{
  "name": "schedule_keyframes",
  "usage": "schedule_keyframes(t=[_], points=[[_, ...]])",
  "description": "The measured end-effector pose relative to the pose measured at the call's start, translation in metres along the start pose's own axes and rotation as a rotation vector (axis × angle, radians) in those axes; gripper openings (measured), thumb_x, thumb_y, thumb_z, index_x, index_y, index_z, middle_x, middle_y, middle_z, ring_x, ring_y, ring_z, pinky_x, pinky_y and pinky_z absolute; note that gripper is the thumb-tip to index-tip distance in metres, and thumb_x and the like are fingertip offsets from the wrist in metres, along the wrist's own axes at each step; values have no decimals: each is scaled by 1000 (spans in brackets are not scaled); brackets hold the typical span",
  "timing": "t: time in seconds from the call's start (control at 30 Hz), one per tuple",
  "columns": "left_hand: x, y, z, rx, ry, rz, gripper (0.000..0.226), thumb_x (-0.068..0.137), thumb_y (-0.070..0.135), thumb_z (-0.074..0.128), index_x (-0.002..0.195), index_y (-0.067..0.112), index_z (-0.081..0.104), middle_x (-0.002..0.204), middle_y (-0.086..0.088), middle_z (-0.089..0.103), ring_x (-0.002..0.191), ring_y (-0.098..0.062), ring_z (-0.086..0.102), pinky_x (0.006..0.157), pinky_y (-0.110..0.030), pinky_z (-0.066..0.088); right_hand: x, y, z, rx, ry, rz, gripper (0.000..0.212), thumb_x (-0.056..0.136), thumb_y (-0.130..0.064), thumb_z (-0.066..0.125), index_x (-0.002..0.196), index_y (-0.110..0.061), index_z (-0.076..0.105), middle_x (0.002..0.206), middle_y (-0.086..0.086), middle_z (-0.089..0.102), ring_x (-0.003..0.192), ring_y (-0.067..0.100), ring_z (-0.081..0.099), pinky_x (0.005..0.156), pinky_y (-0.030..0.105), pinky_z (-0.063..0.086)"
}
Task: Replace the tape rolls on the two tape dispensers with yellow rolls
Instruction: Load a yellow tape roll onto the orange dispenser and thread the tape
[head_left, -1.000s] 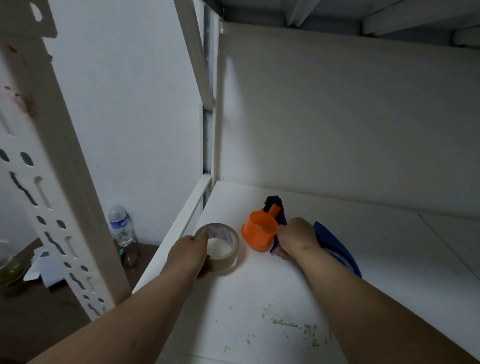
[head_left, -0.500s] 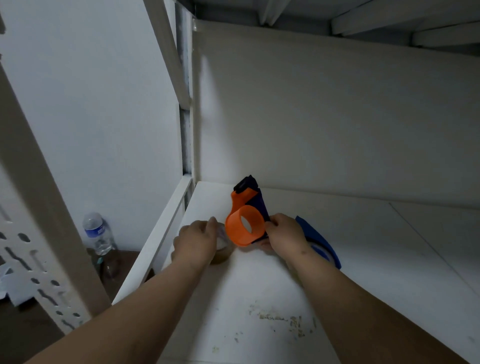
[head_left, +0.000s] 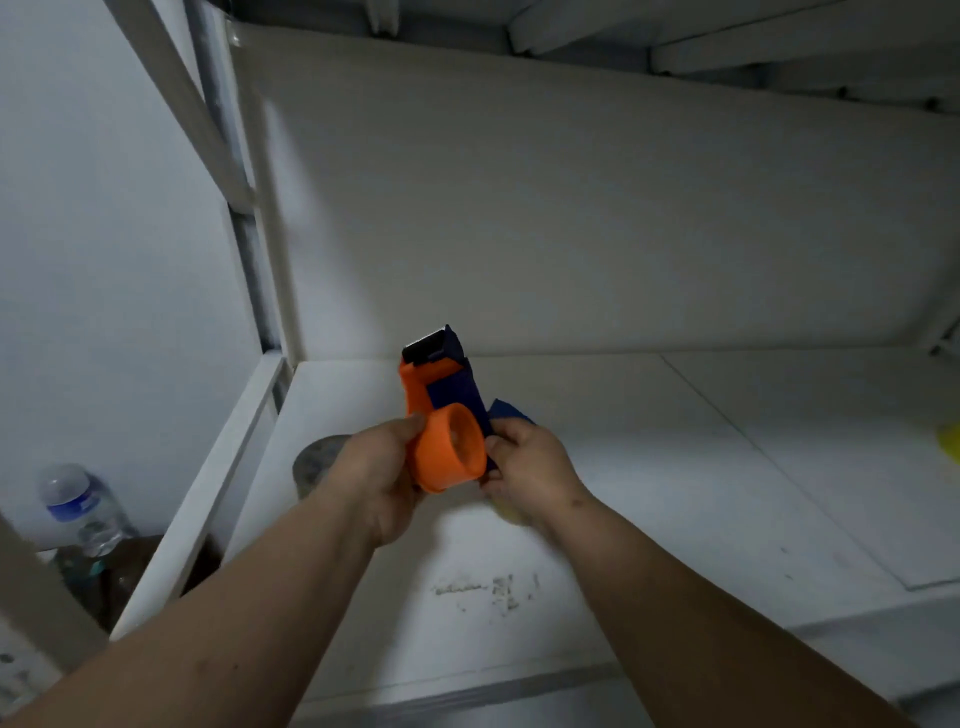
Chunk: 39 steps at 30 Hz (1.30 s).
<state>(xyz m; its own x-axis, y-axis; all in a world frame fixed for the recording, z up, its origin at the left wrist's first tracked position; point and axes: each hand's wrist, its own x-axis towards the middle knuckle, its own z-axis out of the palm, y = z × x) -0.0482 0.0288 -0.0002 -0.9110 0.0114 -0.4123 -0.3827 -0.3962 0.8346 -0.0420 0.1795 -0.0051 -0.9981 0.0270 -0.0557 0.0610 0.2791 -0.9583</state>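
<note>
Left hand (head_left: 382, 480) and right hand (head_left: 530, 467), each grip closed on a raised orange-and-blue plastic tape dispenser (head_left: 444, 415) with bare cylindrical hub and serrated blade on top; left of the grip, a dull tape roll (head_left: 314, 465) on the scuffed white shelf (head_left: 649, 493); lower left, a clear plastic bottle (head_left: 78, 506).

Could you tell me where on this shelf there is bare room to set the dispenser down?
The shelf is bare right of the right hand, up to the yellow object at the edge. It is crowded left: the old tape roll lies behind the left hand.
</note>
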Motion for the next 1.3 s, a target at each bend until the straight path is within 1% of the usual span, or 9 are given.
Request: schedule_keyframes(t=[0.13, 0.23, 0.4, 0.53, 0.67, 0.9, 1.07, 1.2, 1.3], points=[[-13, -18, 57, 12, -112, 3, 16, 100, 23, 51, 100, 11, 62, 76, -5, 77, 81, -24, 67, 57, -34, 54, -14, 13, -56, 6, 93, 26, 24, 96, -12, 44, 109, -17, 64, 87, 3, 66, 82, 24, 65, 75, 36, 56], [-20, -38, 105, 38, -171, 4, 14, 100, 23, 50, 101, 14, 61, 63, -1, 76, 82, -25, 65, 64, -37, 52, -28, 24, -109, -62, 137, 34, 27, 97, -20, 43, 119, -16, 59, 103, 6, 67, 89, 23, 67, 74, 30, 55], [-37, -81, 196, 70, -165, -11, 13, 101, 22, 51, 94, 13, 58, 79, -5, 74, 80, -21, 65, 75, -37, 50, -58, 46, -210, -225, 185, 74, 39, 95, -25, 44, 133, -18, 49, 128, 6, 58, 108, 23, 60, 93, 40, 50], [-43, -116, 264, 90, -189, -14, 13, 101, 21, 50, 93, 15, 58, 85, -6, 72, 77, -21, 65, 79, -39, 51, -78, 63, -281, -284, 213, 86, 40, 94, -25, 46, 134, -19, 47, 126, 7, 58, 106, 22, 61, 86, 35, 52], [-44, -145, 316, 106, -209, -36, 13, 101, 20, 51, 90, 15, 57, 63, -2, 75, 76, -22, 67, 78, -41, 53, -89, 80, -328, -281, 225, 111, 42, 94, -25, 47, 135, -17, 45, 124, 10, 59, 106, 23, 60, 84, 33, 50], [-23, -178, 396, 180, -234, -75, 13, 101, 19, 49, 92, 15, 58, 82, -7, 75, 82, -25, 67, 78, -41, 55, -80, 112, -403, -283, 274, 164, 41, 93, -20, 50, 133, -13, 46, 122, 12, 60, 107, 25, 60, 90, 36, 50], [4, -197, 452, 217, -278, -75, 13, 100, 21, 51, 109, 14, 57, 111, -12, 70, 97, -28, 67, 92, -45, 53, -64, 129, -453, -269, 338, 192, 38, 93, -17, 52, 130, -10, 49, 119, 15, 62, 107, 28, 60, 87, 37, 48], [15, -212, 504, 237, -336, -87, 22, 100, 23, 52, 120, 13, 54, 103, -8, 69, 95, -27, 67, 93, -46, 54, -58, 140, -497, -252, 406, 220, 33, 92, -16, 52, 125, -10, 52, 113, 14, 63, 104, 27, 60, 84, 36, 48], [18, -226, 538, 256, -360, -111, 11, 100, 22, 52, 106, 14, 57, 94, -6, 70, 86, -24, 67, 85, -43, 54, -57, 153, -531, -247, 442, 248, 32, 91, -13, 52, 123, -10, 53, 112, 13, 63, 104, 27, 60, 83, 35, 48]])
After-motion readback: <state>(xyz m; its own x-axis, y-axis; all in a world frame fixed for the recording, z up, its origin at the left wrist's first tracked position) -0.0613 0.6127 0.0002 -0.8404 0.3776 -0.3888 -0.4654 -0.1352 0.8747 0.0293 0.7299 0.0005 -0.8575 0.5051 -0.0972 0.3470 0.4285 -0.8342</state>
